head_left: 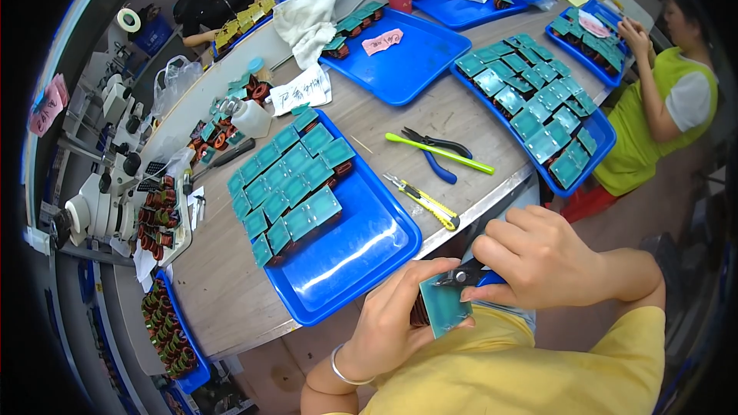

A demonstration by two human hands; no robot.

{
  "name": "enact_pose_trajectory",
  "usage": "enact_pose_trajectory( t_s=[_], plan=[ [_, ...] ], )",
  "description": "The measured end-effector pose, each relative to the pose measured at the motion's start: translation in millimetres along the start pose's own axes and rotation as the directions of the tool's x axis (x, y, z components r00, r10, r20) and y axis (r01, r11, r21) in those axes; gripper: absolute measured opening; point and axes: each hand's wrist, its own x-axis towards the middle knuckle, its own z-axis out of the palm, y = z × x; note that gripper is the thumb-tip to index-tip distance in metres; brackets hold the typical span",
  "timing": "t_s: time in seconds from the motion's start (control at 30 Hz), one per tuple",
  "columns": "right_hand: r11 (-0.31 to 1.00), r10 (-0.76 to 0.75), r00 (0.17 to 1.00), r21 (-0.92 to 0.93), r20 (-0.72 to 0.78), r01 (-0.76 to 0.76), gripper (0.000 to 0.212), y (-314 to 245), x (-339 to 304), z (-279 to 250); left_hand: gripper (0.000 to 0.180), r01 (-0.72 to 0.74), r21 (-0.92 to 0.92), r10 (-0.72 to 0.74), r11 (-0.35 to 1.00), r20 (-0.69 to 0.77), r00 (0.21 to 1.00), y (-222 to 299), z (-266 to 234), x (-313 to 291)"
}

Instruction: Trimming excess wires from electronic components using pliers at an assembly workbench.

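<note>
My left hand (392,315) grips a small teal-green circuit board (444,304) with a dark coil on its back, held over my lap just off the table's near edge. My right hand (538,255) is closed around a pair of black cutters with blue handles (463,275), whose jaws touch the board's top edge. Just left of my hands lies a blue tray (361,257) with several rows of the same teal boards (288,184) in its far half.
On the wooden table lie a yellow utility knife (423,201), blue-handled pliers (434,155) and a green stick (438,152). More blue trays of boards (538,104) stand to the right and back. One person sits at the right, another at the far side. Coils and microscopes line the left.
</note>
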Motion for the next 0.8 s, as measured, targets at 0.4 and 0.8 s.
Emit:
enact_pose_trajectory(
  t_s=[0.4, 0.8],
  plan=[
    [0.993, -0.055, 0.997, 0.112, 0.061, 0.048, 0.044, -5.4, -10.4, -4.3, 0.077, 0.061, -0.123, -0.06, 0.991, 0.008, 0.998, -15.8, 1.6, -6.5],
    [0.991, -0.009, 0.991, 0.134, 0.133, -0.009, 0.044, -5.7, -12.7, -11.9, 0.079, 0.214, -0.419, -0.216, 0.882, 0.042, 0.975, -16.1, 4.0, -12.9]
  ],
)
